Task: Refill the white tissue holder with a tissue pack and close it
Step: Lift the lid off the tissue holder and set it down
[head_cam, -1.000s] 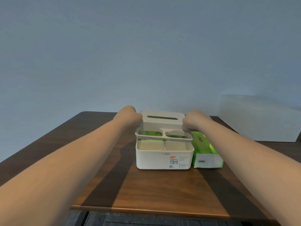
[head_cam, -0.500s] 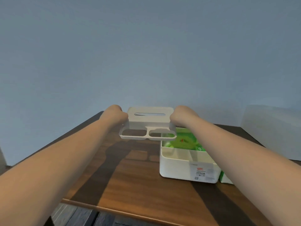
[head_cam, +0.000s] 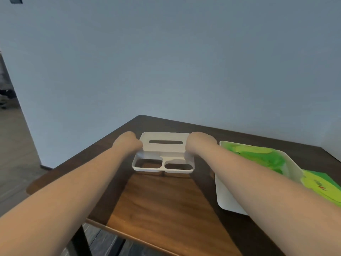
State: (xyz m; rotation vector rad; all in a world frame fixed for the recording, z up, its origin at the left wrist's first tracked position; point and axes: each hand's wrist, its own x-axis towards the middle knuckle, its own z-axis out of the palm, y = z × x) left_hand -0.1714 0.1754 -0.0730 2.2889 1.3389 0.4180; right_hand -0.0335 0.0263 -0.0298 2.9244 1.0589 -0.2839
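The white lid (head_cam: 164, 154) of the tissue holder, with a slot on top and two oval openings in front, rests low on the wooden table (head_cam: 162, 204) at its left part. My left hand (head_cam: 127, 143) grips its left end and my right hand (head_cam: 200, 142) grips its right end. To the right stands the open white holder base (head_cam: 224, 193) with a crumpled green wrapper (head_cam: 258, 156) inside; my right forearm crosses over it. A full green tissue pack (head_cam: 321, 185) lies just right of the base.
A grey wall stands close behind the table. The table's left corner and front edge are near the lid, with dark floor below. At far left a passage opens onto a lighter floor.
Both hands lifted the lid off the base, carried it left and lowered it onto the table. The view swung left, so the base and pack now sit at the right edge.
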